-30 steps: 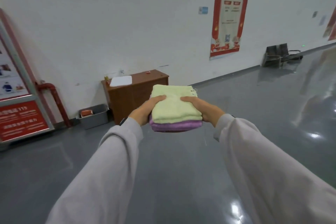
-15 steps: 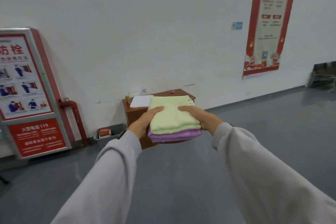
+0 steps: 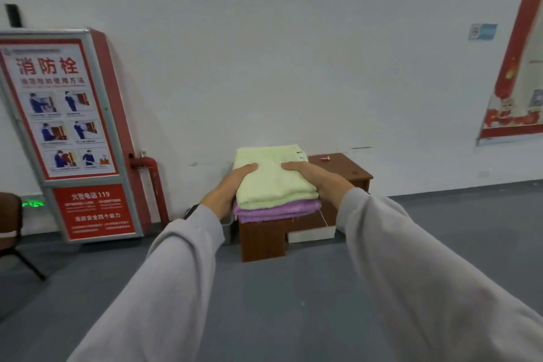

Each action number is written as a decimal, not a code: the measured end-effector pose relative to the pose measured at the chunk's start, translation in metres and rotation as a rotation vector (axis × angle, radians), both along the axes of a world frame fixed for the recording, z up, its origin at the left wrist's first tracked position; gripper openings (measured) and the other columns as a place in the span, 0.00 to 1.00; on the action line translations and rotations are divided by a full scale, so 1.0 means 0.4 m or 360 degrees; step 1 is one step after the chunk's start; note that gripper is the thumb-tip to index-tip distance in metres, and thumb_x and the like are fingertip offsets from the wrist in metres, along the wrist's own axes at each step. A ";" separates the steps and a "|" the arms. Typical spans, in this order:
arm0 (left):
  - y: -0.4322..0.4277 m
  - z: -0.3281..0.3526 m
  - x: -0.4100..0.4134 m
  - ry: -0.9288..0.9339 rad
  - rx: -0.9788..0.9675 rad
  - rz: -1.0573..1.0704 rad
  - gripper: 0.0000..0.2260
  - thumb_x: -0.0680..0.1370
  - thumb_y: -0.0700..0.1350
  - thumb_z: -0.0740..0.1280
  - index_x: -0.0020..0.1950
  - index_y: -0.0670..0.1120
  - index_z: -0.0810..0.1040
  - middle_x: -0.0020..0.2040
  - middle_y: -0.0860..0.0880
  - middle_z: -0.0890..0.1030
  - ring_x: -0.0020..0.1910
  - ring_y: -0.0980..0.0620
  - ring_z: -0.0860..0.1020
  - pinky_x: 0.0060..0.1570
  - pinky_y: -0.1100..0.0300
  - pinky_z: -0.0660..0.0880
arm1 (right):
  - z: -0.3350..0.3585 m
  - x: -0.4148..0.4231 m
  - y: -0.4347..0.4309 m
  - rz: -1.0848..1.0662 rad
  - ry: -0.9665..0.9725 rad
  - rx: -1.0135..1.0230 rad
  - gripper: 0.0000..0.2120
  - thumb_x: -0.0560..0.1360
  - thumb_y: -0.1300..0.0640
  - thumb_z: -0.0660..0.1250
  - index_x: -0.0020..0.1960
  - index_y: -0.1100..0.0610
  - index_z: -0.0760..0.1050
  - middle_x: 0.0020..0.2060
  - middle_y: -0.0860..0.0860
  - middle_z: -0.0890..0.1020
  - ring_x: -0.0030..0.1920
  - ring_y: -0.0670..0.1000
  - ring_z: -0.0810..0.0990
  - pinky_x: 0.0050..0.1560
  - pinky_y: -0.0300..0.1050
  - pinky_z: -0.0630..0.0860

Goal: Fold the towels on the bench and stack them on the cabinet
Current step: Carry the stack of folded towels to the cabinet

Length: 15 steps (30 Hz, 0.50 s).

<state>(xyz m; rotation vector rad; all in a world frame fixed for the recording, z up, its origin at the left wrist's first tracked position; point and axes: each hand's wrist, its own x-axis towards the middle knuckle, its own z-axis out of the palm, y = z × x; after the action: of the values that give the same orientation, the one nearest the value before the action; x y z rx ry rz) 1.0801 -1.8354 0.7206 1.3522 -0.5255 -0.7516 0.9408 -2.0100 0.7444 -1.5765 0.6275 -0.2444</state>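
Left hand (image 3: 227, 189) grips the left edge of a stack (image 3: 277, 200) of two folded towels, thumb on top, the other fingers out of sight beneath. Right hand (image 3: 317, 178) grips the right edge the same way, thumb across the top near the far corner. Both hands are closed on the stack and carry it level in the air at about chest height; it rests on nothing else. The green towel (image 3: 273, 182) lies uppermost, squarely on the purple towel (image 3: 276, 211), whose folded edges show below the near side. A loose thread (image 3: 324, 219) hangs from the purple towel's right corner. Grey sleeves (image 3: 176, 273) cover both arms to the wrist. Directly behind the stack, against the wall (image 3: 264, 53), stands the brown wooden cabinet (image 3: 343, 170); the stack hides its left part from view. A small red item (image 3: 325, 158) lies on the cabinet near its back edge; what it is cannot be told. A pale slab (image 3: 311, 233) sits low at the cabinet's front. The floor (image 3: 279, 303) is grey. To the left, a red-framed fire-hose box (image 3: 70, 132) with printed instructions leans against the wall, and a red pipe (image 3: 152, 176) runs down just beside it. Part of a dark chair (image 3: 8, 223) shows at the far left edge. High on the right, a red-bordered poster (image 3: 514, 91) hangs on the wall, a small blue sticker (image 3: 483, 31) near it.
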 end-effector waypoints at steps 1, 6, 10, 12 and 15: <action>-0.026 -0.004 0.050 0.0016 0.0001 0.0012 0.21 0.78 0.54 0.73 0.67 0.46 0.78 0.59 0.42 0.85 0.59 0.42 0.83 0.63 0.48 0.79 | -0.015 0.064 -0.037 0.0001 -0.0005 0.0005 0.35 0.66 0.39 0.79 0.67 0.53 0.75 0.55 0.55 0.86 0.53 0.57 0.86 0.56 0.53 0.83; -0.165 -0.057 0.345 0.0025 0.0034 0.0043 0.20 0.78 0.53 0.73 0.66 0.46 0.79 0.58 0.42 0.85 0.59 0.42 0.83 0.62 0.49 0.79 | -0.099 0.395 -0.207 0.0076 0.0032 0.0052 0.36 0.64 0.41 0.80 0.67 0.55 0.77 0.53 0.56 0.87 0.54 0.58 0.87 0.62 0.55 0.81; -0.268 -0.097 0.626 0.0049 0.0079 0.0074 0.23 0.76 0.55 0.74 0.67 0.46 0.79 0.58 0.43 0.86 0.58 0.43 0.83 0.64 0.48 0.78 | -0.121 0.673 -0.307 0.0091 0.0065 0.0052 0.31 0.67 0.42 0.79 0.65 0.54 0.78 0.52 0.55 0.87 0.53 0.58 0.87 0.62 0.56 0.81; -0.312 -0.107 0.771 0.0053 0.0088 0.0082 0.25 0.75 0.56 0.76 0.68 0.47 0.78 0.59 0.43 0.85 0.59 0.42 0.83 0.65 0.47 0.77 | -0.117 0.806 -0.346 0.0086 0.0070 0.0066 0.29 0.69 0.42 0.78 0.65 0.54 0.78 0.52 0.55 0.87 0.53 0.58 0.87 0.61 0.55 0.81; -0.374 -0.101 0.973 0.0041 0.0117 0.0088 0.28 0.73 0.58 0.77 0.69 0.48 0.78 0.59 0.43 0.85 0.59 0.42 0.84 0.66 0.45 0.77 | -0.112 0.989 -0.406 0.0079 0.0044 0.0105 0.29 0.69 0.41 0.78 0.64 0.53 0.77 0.52 0.55 0.87 0.54 0.57 0.86 0.62 0.55 0.81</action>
<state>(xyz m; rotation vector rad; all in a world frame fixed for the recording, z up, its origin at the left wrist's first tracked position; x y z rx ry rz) 1.4694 -1.9850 0.6803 1.4176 -0.4418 -0.7483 1.3362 -2.1724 0.6995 -1.5320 0.6114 -0.1637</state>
